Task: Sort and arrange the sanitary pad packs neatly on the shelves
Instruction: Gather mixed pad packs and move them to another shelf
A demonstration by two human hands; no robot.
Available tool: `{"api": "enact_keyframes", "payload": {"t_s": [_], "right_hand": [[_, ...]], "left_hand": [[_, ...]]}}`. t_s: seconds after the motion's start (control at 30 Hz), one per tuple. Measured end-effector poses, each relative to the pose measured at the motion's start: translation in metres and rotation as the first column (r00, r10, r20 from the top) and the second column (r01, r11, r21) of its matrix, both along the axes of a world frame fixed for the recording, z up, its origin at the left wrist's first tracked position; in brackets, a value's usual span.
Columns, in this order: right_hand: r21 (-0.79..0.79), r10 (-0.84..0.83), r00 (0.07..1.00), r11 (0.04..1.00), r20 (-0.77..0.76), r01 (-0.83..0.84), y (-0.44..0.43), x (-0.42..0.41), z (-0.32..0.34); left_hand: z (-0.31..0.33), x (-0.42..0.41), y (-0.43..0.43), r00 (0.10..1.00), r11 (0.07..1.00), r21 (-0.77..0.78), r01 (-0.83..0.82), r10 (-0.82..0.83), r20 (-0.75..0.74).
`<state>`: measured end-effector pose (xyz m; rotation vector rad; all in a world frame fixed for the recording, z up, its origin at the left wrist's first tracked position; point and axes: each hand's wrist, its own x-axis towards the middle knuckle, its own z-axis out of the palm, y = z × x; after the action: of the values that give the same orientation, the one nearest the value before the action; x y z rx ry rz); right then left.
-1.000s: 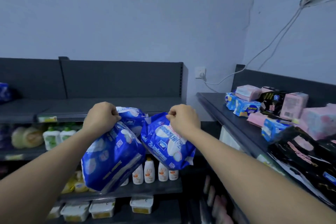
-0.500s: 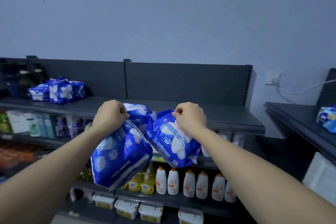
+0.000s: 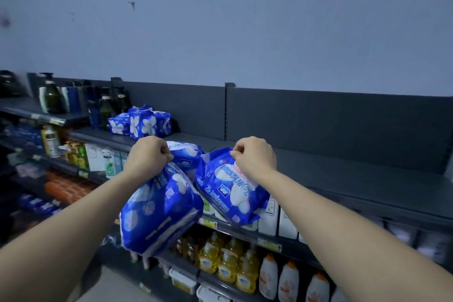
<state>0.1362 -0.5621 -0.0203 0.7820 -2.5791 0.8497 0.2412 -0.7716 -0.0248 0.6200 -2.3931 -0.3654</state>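
My left hand (image 3: 147,154) grips the top of blue and white sanitary pad packs: a large one (image 3: 161,213) hangs below it and a second pack (image 3: 186,154) shows just behind. My right hand (image 3: 255,154) pinches the top edge of another blue pad pack (image 3: 230,191), which hangs beside the first. Both hands are held in front of the dark grey top shelf (image 3: 343,174). Further left on that shelf lies a small pile of blue flowered pad packs (image 3: 142,122).
Dark bottles (image 3: 51,95) stand on the shelf at far left. Lower shelves hold white cartons (image 3: 269,216), yellow bottles (image 3: 220,260), white and orange bottles (image 3: 289,282) and orange packs (image 3: 66,186). A grey back panel (image 3: 318,115) and a plain wall rise behind.
The view has swung left along the shelving: the right-hand shelf with pink packs left the frame, and the blue flowered packs and dark bottles came in. Both hands keep their packs.
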Motion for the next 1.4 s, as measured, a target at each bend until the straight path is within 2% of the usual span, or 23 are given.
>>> {"api": "enact_keyframes", "payload": {"t_s": [0.4,0.7,1.1,1.4], "right_hand": [[-0.028,0.181,0.983,0.983,-0.015,-0.181,-0.135,-0.108,0.021],[-0.039,0.203,0.979,0.978,-0.011,-0.204,-0.241,-0.159,0.009],[-0.057,0.074,0.997,0.996,-0.004,-0.074,-0.405,-0.219,0.01],[-0.184,-0.075,0.992,0.981,-0.104,0.055,-0.491,-0.269,0.014]], "left_hand": [[0.02,-0.074,-0.114,0.983,0.983,-0.028,-0.181,0.181,-0.006],[0.01,-0.106,-0.208,0.976,0.971,-0.105,-0.214,0.209,-0.052],[0.015,-0.162,-0.395,0.981,0.974,-0.121,-0.191,0.184,-0.069],[0.03,-0.221,-0.497,0.962,0.973,-0.131,-0.188,0.155,-0.226]]}}
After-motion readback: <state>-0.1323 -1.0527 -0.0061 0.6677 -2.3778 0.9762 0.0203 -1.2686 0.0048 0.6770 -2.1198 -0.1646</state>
